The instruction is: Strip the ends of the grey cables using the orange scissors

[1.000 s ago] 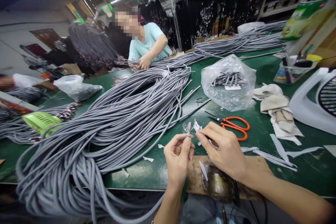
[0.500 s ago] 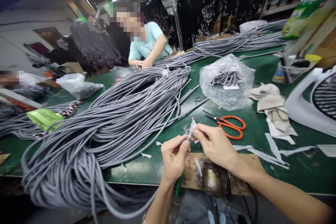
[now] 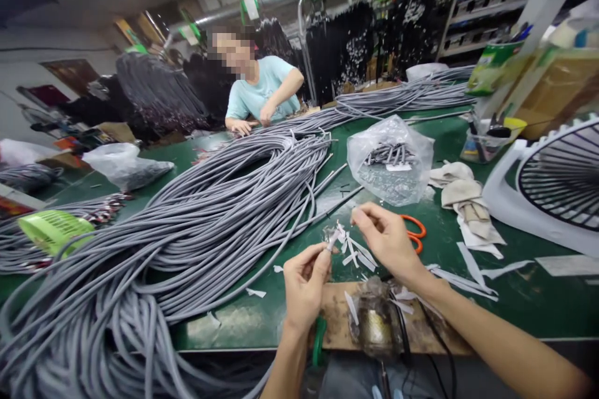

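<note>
The person's left hand [image 3: 304,283] held a short grey cable end [image 3: 333,240] upright, pinched between thumb and fingers, with its tip poking out above them; the right hand [image 3: 386,240] was raised just beside it, thumb and forefinger drawn close, though I couldn't tell whether they met or held anything. Below the hands, white paper scraps [image 3: 353,250] lay scattered on the green table [image 3: 262,330]; a wooden board [image 3: 334,318] sat at the table's near edge, carrying a plastic-wrapped lump [image 3: 374,327]. Orange-handled scissors [image 3: 414,230] lay just past the right hand, partly hidden by it; a clear plastic bag of cut grey cable pieces [image 3: 390,162] stood beyond. A great heap of grey cable [image 3: 187,230] sprawled to the left; across the table, a person in a pale blue T-shirt [image 3: 262,90] had both hands on the cable.
</note>
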A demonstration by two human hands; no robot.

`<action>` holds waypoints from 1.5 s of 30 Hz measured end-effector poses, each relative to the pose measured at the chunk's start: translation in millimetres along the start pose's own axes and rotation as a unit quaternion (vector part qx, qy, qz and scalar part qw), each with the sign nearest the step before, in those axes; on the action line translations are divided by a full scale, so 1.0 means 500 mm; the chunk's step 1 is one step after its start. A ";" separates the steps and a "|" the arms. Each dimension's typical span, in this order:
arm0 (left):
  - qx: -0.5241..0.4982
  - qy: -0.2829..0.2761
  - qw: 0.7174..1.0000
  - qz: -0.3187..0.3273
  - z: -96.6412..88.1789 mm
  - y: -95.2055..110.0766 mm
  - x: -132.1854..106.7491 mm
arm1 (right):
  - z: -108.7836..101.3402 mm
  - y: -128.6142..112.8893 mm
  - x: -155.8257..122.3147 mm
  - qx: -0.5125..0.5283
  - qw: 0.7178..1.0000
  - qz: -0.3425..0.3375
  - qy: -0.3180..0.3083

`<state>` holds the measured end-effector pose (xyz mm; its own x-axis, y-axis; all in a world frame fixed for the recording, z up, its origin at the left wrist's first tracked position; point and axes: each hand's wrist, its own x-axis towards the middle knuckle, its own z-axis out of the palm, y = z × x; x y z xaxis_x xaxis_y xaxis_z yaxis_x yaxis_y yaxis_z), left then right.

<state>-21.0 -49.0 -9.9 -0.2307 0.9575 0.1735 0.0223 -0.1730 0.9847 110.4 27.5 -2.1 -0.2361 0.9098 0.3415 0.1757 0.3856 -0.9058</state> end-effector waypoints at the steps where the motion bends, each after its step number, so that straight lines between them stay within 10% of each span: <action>1: -0.006 -0.006 1.000 -0.015 0.001 -0.001 0.003 | -0.003 -0.009 -0.003 0.033 0.999 -0.005 0.018; 10: -0.087 -0.104 0.983 -0.122 0.012 -0.001 0.024 | -0.006 -0.024 -0.029 0.007 0.998 -0.052 -0.030; 19: -0.240 -0.039 0.948 -0.205 0.022 -0.003 0.039 | -0.008 -0.037 -0.045 -0.030 0.986 -0.162 -0.003; 25: -0.027 0.121 0.992 0.000 0.040 0.001 0.005 | -0.006 -0.027 -0.039 -0.030 0.996 -0.079 -0.004; 30: 0.182 0.146 0.940 0.251 0.038 -0.008 -0.029 | -0.011 -0.026 -0.032 -0.016 0.999 -0.019 -0.028; 35: 0.233 -0.008 0.956 0.177 0.021 -0.010 -0.016 | -0.025 -0.034 -0.029 -0.055 0.985 -0.152 -0.059; 38: 0.218 -0.060 0.953 0.201 0.014 -0.012 -0.008 | -0.028 -0.032 -0.020 -0.022 0.986 -0.082 -0.142; 45: 0.191 0.028 0.954 0.229 0.015 -0.008 -0.010 | -0.029 -0.030 -0.011 0.036 0.975 -0.002 -0.220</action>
<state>-12.4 -51.4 -14.6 -0.1637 0.7862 0.5959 0.4834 -0.4626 0.7431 122.8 18.9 13.1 -0.6266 0.7478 0.2193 0.1103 0.3637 -0.9250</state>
